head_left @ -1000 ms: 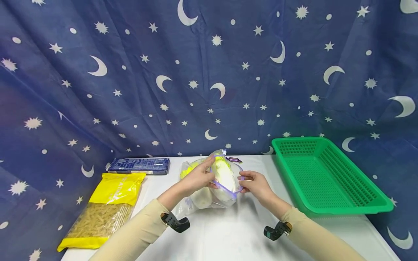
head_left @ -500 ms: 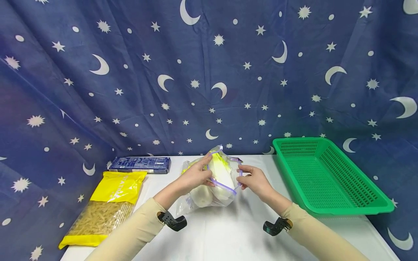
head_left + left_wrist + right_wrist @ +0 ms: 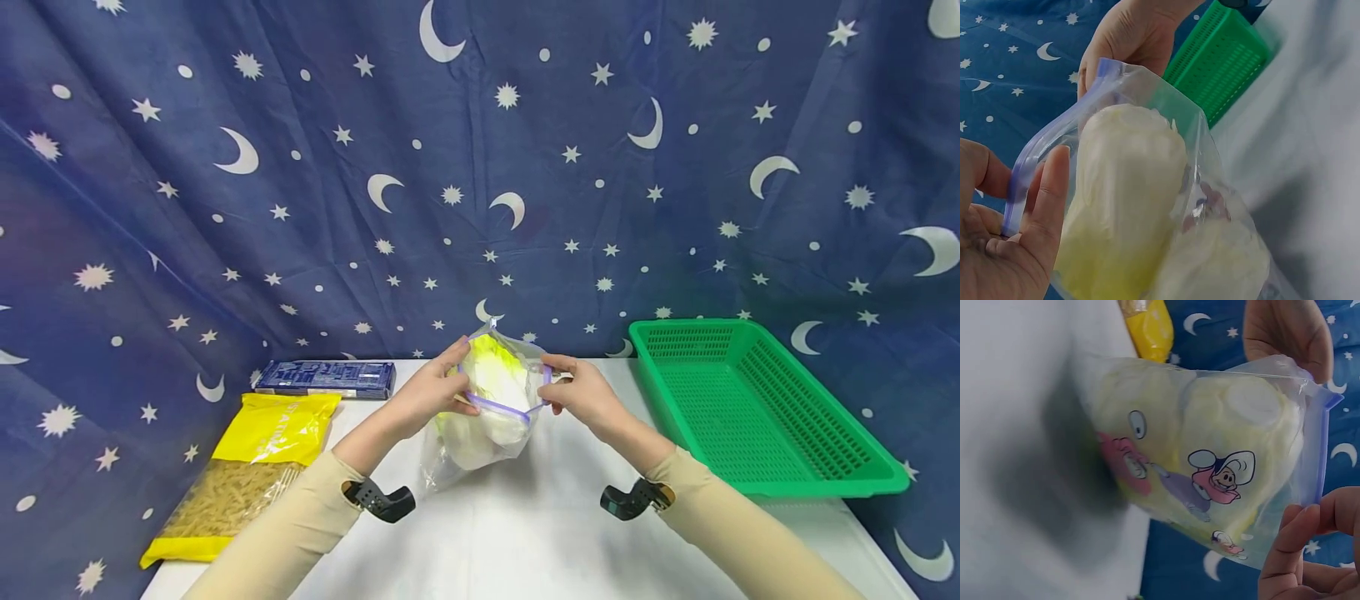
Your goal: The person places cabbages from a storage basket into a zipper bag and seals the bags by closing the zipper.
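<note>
My left hand and right hand hold a clear zip bag by opposite sides of its parted mouth. A purple zip strip runs along the rim. Inside are two pale cabbages with yellow-green leaf ends. The right wrist view shows cartoon figures printed on the bag's face. Thumb and fingers of the left hand pinch the rim in the left wrist view. On the other side, the right thumb and forefinger pinch the plastic just by the strip. The bag hangs tilted over the white table.
To the right stands a green plastic basket with slotted walls. A yellow pasta bag lies on the left, with a flat blue box behind it. A blue curtain with moons and stars closes off the table's back.
Both hands have lifted the bag and shifted it slightly left, its mouth now tipped more upright. A small purple-wrapped piece behind it has gone out of sight.
</note>
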A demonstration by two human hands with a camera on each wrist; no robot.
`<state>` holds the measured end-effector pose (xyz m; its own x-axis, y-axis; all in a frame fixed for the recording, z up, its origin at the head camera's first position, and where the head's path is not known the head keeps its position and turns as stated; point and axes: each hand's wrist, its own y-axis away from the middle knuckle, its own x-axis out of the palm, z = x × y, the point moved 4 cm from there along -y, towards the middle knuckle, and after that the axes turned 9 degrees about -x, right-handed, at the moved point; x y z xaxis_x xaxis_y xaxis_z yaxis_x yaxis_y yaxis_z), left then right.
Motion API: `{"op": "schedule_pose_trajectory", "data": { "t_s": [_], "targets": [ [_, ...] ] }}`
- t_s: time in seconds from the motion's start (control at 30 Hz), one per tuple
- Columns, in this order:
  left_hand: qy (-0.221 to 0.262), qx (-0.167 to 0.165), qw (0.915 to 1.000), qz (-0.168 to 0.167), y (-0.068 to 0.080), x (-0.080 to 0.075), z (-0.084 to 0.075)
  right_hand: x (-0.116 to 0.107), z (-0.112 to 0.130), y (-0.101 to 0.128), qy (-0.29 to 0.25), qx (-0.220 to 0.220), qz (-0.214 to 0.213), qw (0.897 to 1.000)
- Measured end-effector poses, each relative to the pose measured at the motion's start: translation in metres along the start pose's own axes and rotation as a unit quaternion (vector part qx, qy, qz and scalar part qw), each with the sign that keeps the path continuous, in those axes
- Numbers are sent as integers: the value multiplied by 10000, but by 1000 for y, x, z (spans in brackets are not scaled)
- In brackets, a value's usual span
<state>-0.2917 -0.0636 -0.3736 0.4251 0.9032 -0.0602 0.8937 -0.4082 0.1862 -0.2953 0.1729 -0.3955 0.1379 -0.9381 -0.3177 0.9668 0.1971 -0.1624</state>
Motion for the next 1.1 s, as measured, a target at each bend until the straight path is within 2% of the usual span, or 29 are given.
{"op": "schedule_pose_trajectory", "data": {
  "t_s": [0.3,0.63,0.9,1.1],
  "targets": [
    [31,153,9999,-15,2,-6,-12,-11,27,-9,-167,149,103,9997],
    [-43,110,9999,-71,2,-7,-23,-18,42,-18,72,475,320,9983],
    [-77,133,9997,-205,2,-10,-33,-20,57,-27,-137,424,428,9981],
    [-96,146,9994,-295,3,-11,-40,-21,68,-30,-50,432,507,9978]
  ]
}}
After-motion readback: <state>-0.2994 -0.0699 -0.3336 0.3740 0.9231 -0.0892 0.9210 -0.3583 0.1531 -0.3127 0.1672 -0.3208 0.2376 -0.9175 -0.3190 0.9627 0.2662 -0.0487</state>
